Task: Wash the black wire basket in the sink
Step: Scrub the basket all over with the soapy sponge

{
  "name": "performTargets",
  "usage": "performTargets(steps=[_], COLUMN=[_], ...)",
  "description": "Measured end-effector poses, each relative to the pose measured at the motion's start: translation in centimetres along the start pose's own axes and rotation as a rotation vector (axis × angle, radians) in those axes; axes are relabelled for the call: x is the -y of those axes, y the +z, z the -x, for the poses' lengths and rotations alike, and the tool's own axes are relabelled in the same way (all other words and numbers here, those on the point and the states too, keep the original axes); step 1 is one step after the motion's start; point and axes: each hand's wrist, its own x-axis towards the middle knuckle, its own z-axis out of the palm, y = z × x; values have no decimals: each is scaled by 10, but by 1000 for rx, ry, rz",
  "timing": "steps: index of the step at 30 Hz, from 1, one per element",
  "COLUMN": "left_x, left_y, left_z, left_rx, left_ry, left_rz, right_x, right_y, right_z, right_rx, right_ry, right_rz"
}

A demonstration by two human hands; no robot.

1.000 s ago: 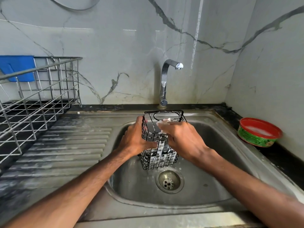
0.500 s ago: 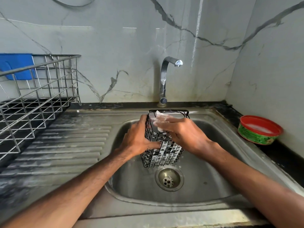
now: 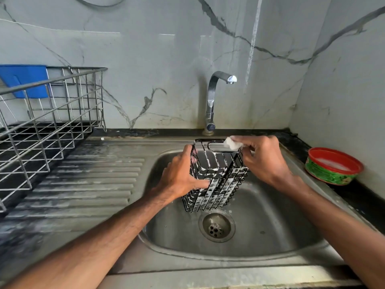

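Observation:
The black wire basket (image 3: 216,176), streaked with white suds, stands tilted in the steel sink (image 3: 270,232) just behind the drain. My left hand (image 3: 179,176) grips its left side, thumb on the near wall. My right hand (image 3: 264,159) pinches a white soapy sponge (image 3: 232,143) against the basket's top rim at the far right corner. The tap (image 3: 214,101) above it runs no water.
A steel dish rack (image 3: 48,122) with a blue item (image 3: 25,80) stands on the left counter beside the ribbed drainboard (image 3: 93,184). A red and green soap tub (image 3: 333,165) sits on the right counter by the wall. The drain (image 3: 216,227) lies open below the basket.
My right hand has moved the sponge up from the basket's near wall to its top rim at the far right. The left hand has kept its grip on the basket.

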Motion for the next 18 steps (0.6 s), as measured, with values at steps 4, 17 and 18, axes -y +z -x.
performTargets(steps=[4, 17, 18], left_x=[-4, -7, -5], left_y=[2, 3, 2], left_z=[0, 3, 2], left_rx=[8, 49, 47], left_ry=[12, 53, 38], left_rz=[-29, -47, -4], right_x=[15, 26, 22], right_y=[4, 33, 31], right_z=[-5, 11, 13], right_rx=[-222, 168, 195], right_ry=[134, -265, -291], right_rz=[-68, -43, -17])
